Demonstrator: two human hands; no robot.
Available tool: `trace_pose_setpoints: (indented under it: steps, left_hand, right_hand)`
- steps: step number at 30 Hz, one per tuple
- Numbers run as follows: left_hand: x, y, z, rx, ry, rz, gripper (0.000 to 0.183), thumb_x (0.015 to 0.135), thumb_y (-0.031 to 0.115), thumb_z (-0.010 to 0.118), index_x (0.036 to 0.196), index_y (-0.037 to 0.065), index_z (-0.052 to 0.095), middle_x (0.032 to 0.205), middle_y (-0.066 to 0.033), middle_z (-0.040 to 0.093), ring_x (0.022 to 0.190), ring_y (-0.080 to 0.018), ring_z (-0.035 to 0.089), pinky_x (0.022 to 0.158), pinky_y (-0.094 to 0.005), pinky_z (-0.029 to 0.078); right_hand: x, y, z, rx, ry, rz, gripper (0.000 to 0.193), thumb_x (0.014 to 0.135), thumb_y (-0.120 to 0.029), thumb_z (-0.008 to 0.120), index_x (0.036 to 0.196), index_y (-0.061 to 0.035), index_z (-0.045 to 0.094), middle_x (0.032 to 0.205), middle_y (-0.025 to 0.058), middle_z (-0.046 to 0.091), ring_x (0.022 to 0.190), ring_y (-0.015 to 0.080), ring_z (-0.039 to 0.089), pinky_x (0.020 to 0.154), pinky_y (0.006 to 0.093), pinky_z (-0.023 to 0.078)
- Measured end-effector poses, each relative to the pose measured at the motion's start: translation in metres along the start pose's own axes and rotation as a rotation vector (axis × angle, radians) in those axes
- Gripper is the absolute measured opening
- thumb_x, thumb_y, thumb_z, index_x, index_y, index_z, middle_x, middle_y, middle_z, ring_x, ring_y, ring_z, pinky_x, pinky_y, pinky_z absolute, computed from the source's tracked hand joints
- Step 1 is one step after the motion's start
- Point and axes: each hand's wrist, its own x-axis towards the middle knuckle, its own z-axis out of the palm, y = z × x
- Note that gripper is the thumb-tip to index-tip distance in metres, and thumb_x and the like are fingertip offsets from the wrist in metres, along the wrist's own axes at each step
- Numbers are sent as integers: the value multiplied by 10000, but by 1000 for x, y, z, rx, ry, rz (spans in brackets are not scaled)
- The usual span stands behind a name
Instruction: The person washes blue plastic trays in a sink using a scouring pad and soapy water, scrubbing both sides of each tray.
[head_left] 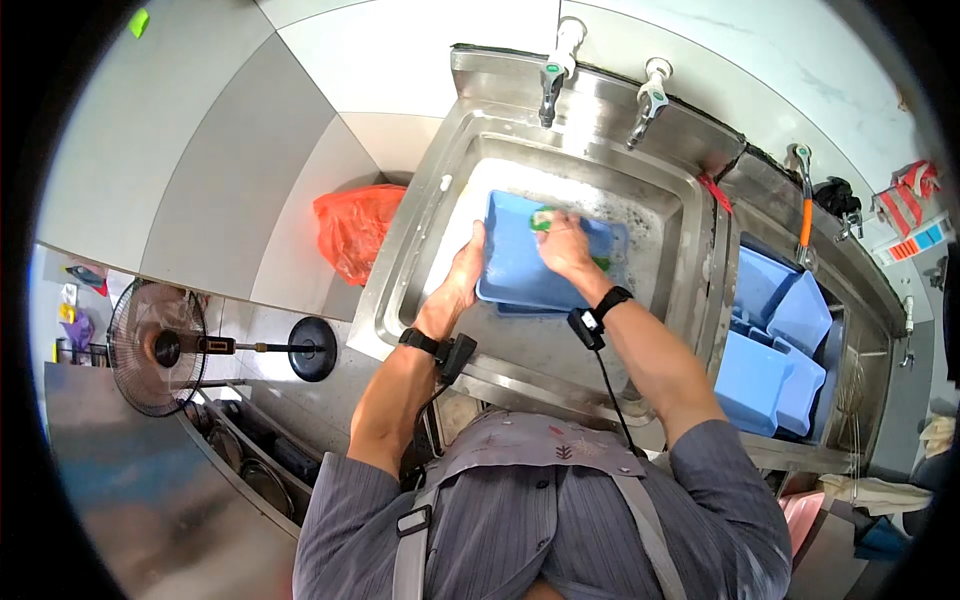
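In a stainless steel sink [405,250], a shallow blue tray [513,258] lies tilted above soapy water. My left hand [466,268] grips the tray by its left edge, the thumb along the rim and the other fingers hidden beneath. Inside the tray, my right hand [563,245] presses a green scrubbing pad [541,219] against the surface, fingers curled around it. A second bit of green [601,263] shows beside the right wrist; its kind is unclear. Below the tray, the edge of another blue piece [530,311] peeks out.
Several blue bins [752,370] crowd the adjoining sink on the right. Taps [550,85] jut from the back wall over the basin. A red plastic bag [350,232] hangs left of the sink. Further left stand a fan [160,347] and a metal counter [130,450].
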Motion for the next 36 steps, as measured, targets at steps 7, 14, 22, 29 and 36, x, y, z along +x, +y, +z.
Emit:
trace_pose_setpoints:
  steps: [7,14,22,29,36]
  left_hand:
    - [3,-7,-5,-194,-158,-16,849,1018,740,370,1486,43,494,1367,-153,640,1218,-286,644,1047,-449,532]
    - [16,-1,-13,-333,-271,-58,680,1033,655,455,1382,89,597,1264,-112,694,1121,-269,681,988,-442,558]
    - [15,-7,-1,-121,-146,105,499,1046,251,633,1476,31,509,1337,-126,642,1143,-260,665,987,-414,572]
    - [4,12,-12,-40,-43,98,445,1039,257,655,1416,38,571,1245,-111,690,1066,-211,683,928,-369,580]
    - [-20,29,-20,-5,-54,86,394,1023,230,678,1361,38,617,1173,-88,718,986,-191,704,869,-346,597]
  right_hand:
    - [-16,-68,-2,163,-64,-273,431,893,-115,663,1301,0,581,1197,254,549,1120,458,578,970,512,486]
    - [-54,-59,1,332,-227,-451,409,835,-25,672,1243,-52,650,1178,209,584,1136,422,576,984,480,488]
    - [-64,-9,-31,339,-412,-478,444,799,-70,704,1242,-82,681,1235,195,617,1165,379,588,1013,434,484]
    - [-62,30,-73,133,-604,-268,452,858,-80,641,1308,-119,640,1179,195,598,1083,397,601,954,459,501]
    - [-25,73,-59,-136,-229,-203,400,889,-122,617,1283,-58,577,1284,308,570,1098,509,632,916,577,537]
